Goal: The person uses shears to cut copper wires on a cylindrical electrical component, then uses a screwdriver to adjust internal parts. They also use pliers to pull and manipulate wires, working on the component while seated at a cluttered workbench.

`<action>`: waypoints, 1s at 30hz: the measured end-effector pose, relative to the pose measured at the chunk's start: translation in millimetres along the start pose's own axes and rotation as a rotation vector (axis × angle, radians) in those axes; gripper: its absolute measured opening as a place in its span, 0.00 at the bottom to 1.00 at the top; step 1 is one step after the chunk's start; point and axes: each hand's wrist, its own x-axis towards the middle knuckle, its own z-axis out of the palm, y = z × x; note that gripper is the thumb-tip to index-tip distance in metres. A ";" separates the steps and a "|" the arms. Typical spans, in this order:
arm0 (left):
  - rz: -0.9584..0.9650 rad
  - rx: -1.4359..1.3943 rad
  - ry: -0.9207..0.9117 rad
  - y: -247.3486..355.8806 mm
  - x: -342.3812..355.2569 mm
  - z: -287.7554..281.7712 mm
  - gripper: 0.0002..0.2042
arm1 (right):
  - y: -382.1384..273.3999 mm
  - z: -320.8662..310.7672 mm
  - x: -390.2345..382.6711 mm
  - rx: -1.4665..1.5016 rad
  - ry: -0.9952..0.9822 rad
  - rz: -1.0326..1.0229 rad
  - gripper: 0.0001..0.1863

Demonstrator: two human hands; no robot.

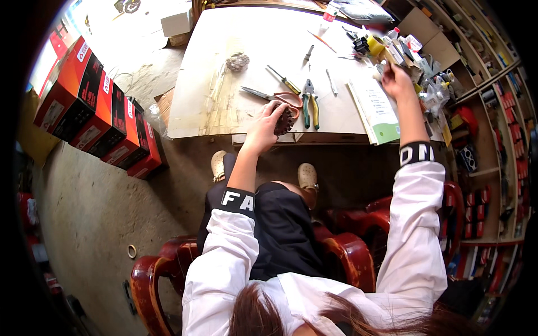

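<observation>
My left hand point(263, 130) is at the near edge of the table, its fingers curled over a dark brown, round, knobbly object point(284, 123). Right beside it lie scissors point(258, 93) with orange handles and combination pliers point(309, 103) with green and yellow grips. A screwdriver point(284, 79) rests just beyond the scissors. My right hand point(398, 84) reaches over the right side of the table, fingers drawn together at the edge of a cluttered pile; what they hold, if anything, is unclear. Below that hand lies an open booklet point(374, 109) with a green corner.
A rough, brownish ball-shaped thing point(237, 62) sits farther back on the table point(202, 112). A pen point(332, 82), a small knife-like tool point(308, 54) and an orange pencil point(321, 41) lie around. Yellow tape point(375, 45) is in the pile. Red-black boxes point(95, 112) stand left; shelves point(487, 134) line the right.
</observation>
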 end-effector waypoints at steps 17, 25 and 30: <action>-0.235 -0.010 0.052 -7.7 -2.5 3.6 0.50 | 7.5 52.1 -392.6 -0.757 -1.248 -0.398 0.07; -0.264 -0.055 0.103 -8.1 2.3 16.8 0.52 | 8.5 -83.6 -464.0 -1.466 -0.482 -0.014 0.05; -0.214 -0.102 0.098 -12.3 0.5 20.6 0.51 | 26.7 -166.2 -398.1 -1.390 -0.290 0.021 0.11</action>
